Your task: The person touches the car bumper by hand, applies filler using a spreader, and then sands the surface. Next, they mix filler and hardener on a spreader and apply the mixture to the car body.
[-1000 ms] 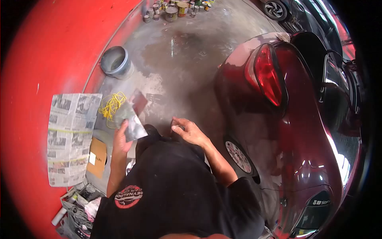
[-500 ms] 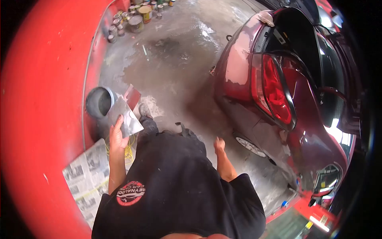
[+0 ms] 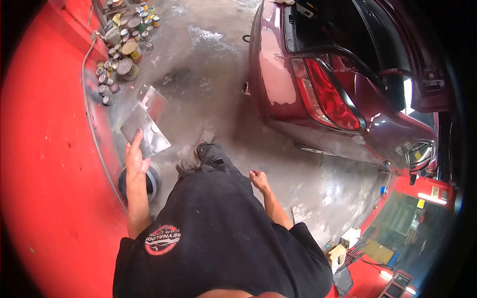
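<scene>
Gripping a flat grey metal sheet (image 3: 145, 133) by its lower edge, the left hand (image 3: 134, 158) has its fingers closed on the sheet and holds it tilted, out in front at the person's left side; a reddish flat piece (image 3: 155, 102) shows just beyond the sheet's upper edge, and whether the two are joined cannot be told. The right hand (image 3: 258, 180) hangs loose with its fingers slightly spread, over the floor and beside the dark trouser leg (image 3: 218, 164). A grey bucket (image 3: 150, 183) stands on the floor directly under the left forearm; a worn shoe (image 3: 191, 159) is planted just beside it. The concrete floor (image 3: 213, 74) is stained and wet-looking; a cluster of paint cans (image 3: 119, 54) stands along the red wall (image 3: 44, 164); a dark red car (image 3: 278, 94) with its boot lid raised stands to the right, tail light (image 3: 328, 97) facing the person.
</scene>
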Motion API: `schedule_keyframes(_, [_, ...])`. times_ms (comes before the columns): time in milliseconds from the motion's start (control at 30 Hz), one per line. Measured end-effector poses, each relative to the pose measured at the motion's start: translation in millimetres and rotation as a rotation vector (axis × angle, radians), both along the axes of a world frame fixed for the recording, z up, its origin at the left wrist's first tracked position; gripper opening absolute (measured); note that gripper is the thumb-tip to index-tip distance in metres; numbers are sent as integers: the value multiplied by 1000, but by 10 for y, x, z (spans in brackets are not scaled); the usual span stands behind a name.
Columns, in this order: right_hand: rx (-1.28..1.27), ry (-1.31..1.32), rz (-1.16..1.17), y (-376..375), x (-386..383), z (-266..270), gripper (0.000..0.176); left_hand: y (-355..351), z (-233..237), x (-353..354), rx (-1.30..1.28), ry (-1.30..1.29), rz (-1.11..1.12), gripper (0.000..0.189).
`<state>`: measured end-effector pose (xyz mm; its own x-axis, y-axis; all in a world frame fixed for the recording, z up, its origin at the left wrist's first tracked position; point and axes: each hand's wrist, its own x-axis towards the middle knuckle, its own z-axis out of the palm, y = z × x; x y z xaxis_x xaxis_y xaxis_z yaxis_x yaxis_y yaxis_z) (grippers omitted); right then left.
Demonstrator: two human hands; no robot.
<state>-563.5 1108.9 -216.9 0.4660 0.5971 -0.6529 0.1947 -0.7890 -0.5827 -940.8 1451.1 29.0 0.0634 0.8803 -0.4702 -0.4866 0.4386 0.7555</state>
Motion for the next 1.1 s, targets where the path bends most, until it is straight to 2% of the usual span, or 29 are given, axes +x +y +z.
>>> schedule_keyframes(67, [113,41,-71,215,51,-241,35,200,29,197,-14,17,-19,35])
schedule_keyframes(167, [88,96,-217,516,246,-401,35,459,-36,380,-71,62,3,33])
schedule_keyframes(267, [-124,-19,-248,829,411,-830,35,778,7,446,-14,13,-43,32])
schedule_keyframes(367, [-33,181,-530,1404,357,-575,37,1061,62,334,-99,137,-67,30])
schedule_keyframes(500, [86,259,-533,2004,272,-576,39,1558,163,428,-61,82,-29,33])
schedule_keyframes(633, [12,274,-570,2307,268,-507,38,2006,58,677,-94,33,-48,30])
schedule_keyframes(800, [-146,336,-723,2283,262,-515,38,2567,-49,1063,-107,59,-158,30])
schedule_keyframes(967, [-247,310,-868,2297,140,-580,38,3377,-175,1367,-155,79,-268,30])
schedule_keyframes(1100, [-252,282,-1053,2687,-24,-641,39,4251,-388,1544,-146,92,-350,29])
